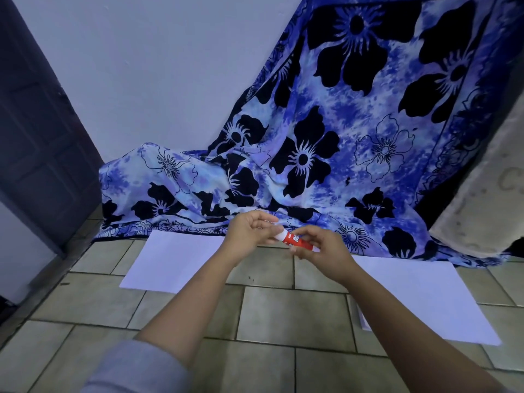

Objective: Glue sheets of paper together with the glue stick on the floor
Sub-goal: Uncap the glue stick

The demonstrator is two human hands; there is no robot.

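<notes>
A red and white glue stick (295, 240) is held in the air between both hands above the tiled floor. My right hand (320, 248) grips its red body. My left hand (249, 234) pinches its white end, fingers curled round the cap. One white sheet of paper (170, 262) lies on the floor at the left, partly under my left forearm. A second white sheet (425, 299) lies at the right, with the edges of more paper showing under its near-left corner.
A blue floral cloth (326, 143) hangs down the wall and bunches on the floor just behind the sheets. A dark door (37, 131) stands at the left. A pale mat or cushion edge (482, 194) leans at the right. Beige floor tiles (283, 316) lie between the sheets.
</notes>
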